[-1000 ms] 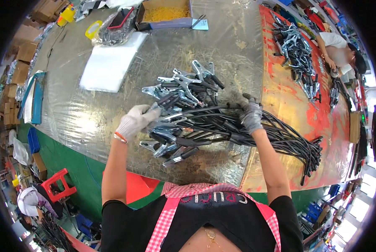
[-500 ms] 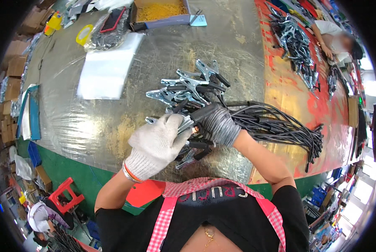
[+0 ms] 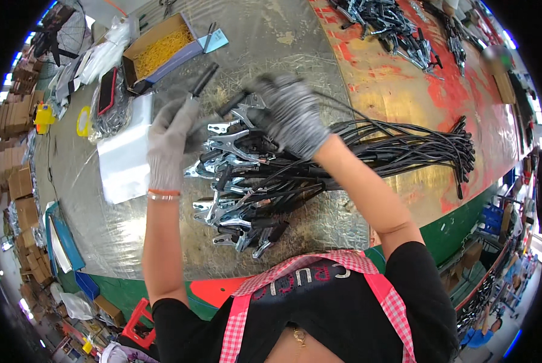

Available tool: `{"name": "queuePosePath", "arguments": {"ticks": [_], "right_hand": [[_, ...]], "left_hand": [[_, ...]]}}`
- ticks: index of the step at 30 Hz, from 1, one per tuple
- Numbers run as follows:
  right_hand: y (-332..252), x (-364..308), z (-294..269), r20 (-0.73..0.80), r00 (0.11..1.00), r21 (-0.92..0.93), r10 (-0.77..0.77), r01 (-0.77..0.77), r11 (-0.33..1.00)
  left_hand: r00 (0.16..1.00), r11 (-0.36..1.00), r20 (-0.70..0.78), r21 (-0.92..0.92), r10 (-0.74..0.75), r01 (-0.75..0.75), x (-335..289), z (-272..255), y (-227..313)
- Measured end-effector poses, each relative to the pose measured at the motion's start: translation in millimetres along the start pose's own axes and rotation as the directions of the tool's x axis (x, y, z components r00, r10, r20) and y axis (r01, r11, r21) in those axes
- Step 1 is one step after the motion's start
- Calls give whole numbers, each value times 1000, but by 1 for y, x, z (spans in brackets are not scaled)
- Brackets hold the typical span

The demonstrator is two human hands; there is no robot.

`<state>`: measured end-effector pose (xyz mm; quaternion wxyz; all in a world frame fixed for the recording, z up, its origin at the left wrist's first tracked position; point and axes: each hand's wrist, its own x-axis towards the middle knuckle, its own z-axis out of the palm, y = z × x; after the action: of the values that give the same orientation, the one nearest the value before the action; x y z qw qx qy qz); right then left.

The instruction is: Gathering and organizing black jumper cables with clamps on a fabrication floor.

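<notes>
My left hand (image 3: 169, 139), in a white knit glove, is raised over the far left side of the clamp pile. Its fingers are closed around a metal spring clamp (image 3: 205, 80) whose black handle sticks out beyond them. My right hand (image 3: 292, 115), in a grey striped glove, is above the far part of the pile, smeared by motion; its fingers and any hold are unclear. Silver clamps (image 3: 231, 144) with black grips lie heaped below both hands. Their black cables (image 3: 404, 145) run to the right in a bundle.
Clear plastic sheets (image 3: 125, 166) lie left of the pile. Beyond them are a phone (image 3: 107, 91), a yellow tape roll (image 3: 84, 121) and a box of small yellow pieces (image 3: 147, 81). More clamps (image 3: 392, 27) are heaped at the far right. A red stool (image 3: 139, 323) stands lower left.
Both hands have moved away from me, from the near side of the pile to its far side, and spread apart. The view has shifted, and more of the clamp pile shows.
</notes>
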<state>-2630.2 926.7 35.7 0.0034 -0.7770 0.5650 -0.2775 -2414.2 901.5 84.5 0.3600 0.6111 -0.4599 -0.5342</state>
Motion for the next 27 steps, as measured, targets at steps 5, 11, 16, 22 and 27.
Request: {"name": "queuePosePath", "arguments": {"ticks": [5, 11, 16, 22, 27], "right_hand": [[79, -94, 2, 203, 898, -58, 391, -387, 920], [72, -185, 8, 308, 840, -122, 448, -432, 894], [65, -178, -1, 373, 841, -118, 393, -377, 919], [74, -161, 3, 361, 858, 22, 366, -400, 916], [20, -100, 24, 639, 710, 115, 295, -468, 876]], "left_hand": [[990, 958, -101, 278, 94, -63, 35, 10, -89], [971, 598, 223, 768, 90, -232, 9, 39, -82], [894, 300, 445, 848, 43, -437, -9, 32, -56], [820, 244, 549, 783, 163, -572, -82, 21, -69], [919, 359, 367, 846, 145, -395, -94, 33, -71]]}}
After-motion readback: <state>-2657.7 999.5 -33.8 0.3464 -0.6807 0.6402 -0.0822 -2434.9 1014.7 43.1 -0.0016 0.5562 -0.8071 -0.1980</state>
